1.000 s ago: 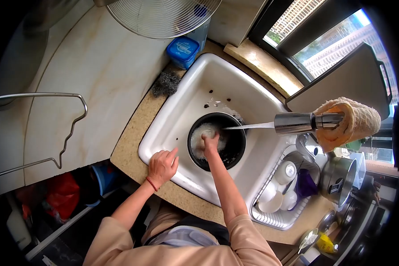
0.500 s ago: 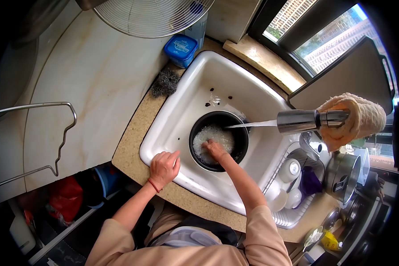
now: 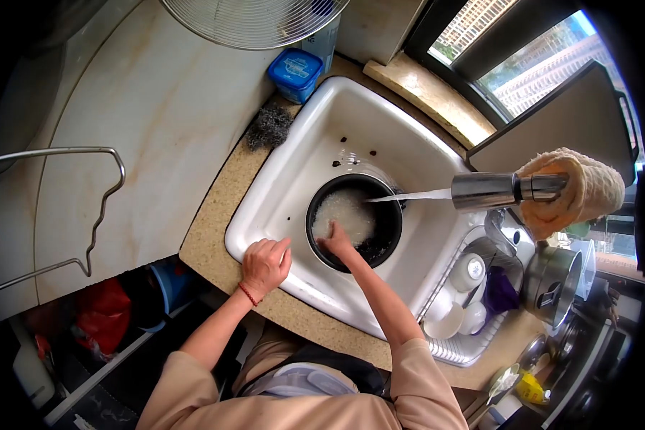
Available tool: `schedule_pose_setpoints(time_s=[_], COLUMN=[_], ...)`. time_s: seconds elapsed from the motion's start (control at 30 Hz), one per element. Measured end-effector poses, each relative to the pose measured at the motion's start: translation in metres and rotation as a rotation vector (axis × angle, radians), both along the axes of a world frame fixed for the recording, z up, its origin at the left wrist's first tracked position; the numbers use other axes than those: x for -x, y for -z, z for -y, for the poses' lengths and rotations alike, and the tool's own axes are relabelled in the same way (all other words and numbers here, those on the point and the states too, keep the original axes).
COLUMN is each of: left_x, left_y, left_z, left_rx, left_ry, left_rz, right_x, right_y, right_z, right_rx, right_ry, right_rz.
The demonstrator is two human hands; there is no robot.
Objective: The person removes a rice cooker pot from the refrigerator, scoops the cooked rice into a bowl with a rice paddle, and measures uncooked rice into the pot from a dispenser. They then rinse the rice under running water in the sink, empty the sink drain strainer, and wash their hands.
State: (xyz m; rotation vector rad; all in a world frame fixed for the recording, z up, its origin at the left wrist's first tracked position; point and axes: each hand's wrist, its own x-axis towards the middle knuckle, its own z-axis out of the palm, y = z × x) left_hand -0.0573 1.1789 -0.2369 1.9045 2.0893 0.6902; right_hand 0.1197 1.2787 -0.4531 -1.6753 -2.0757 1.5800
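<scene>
A black pot [image 3: 389, 238] stands in the white sink [image 3: 426, 276], holding white rice [image 3: 352, 214] in cloudy water. My right hand [image 3: 337, 242] reaches into the pot at its near-left side. Its fingers dip into the rice and water, so their tips are hidden. Water streams into the pot from the metal faucet [image 3: 486, 191] on the right. My left hand [image 3: 266, 261], with a red bracelet at the wrist, rests on the sink's near-left rim. Its thumb stands apart from its fingers, and nothing is in it.
Right of the sink, a dish rack [image 3: 457, 352] holds white bowls [image 3: 467, 272]. A steel pot [image 3: 552, 279] stands beyond it. A cloth [image 3: 573, 188] drapes over the faucet. Steel wool [image 3: 269, 127] and a blue-lidded tub [image 3: 294, 71] sit on the counter at the sink's left edge.
My right hand has moved a little left and toward me inside the pot. The water over the rice looks cloudier. My left hand stays on the rim, and the stream keeps running.
</scene>
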Motion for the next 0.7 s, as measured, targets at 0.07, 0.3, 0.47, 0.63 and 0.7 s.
schedule_pose_setpoints(time_s=[0.07, 0.3, 0.47, 0.63, 0.7], left_x=[0.0, 0.001, 0.0, 0.001, 0.002], left_y=[0.0, 0.003, 0.002, 0.003, 0.004], left_z=[-0.001, 0.001, 0.0, 0.002, 0.002], left_rx=[-0.01, -0.027, -0.032, -0.044, -0.051], left_ry=[0.006, 0.0, -0.015, -0.008, -0.013], left_rz=[-0.003, 0.004, 0.012, 0.021, 0.018], right_x=[0.009, -0.054, -0.016, -0.028, -0.053], right_y=[-0.03, -0.087, -0.053, -0.114, -0.123], right_z=[-0.023, -0.043, -0.003, -0.063, -0.072], right_rx=[-0.01, -0.481, -0.195, -0.488, -0.533], right_ry=[0.144, -0.21, -0.363, -0.239, -0.136], right_rz=[-0.209, 0.473, 0.259, 0.264, 0.43])
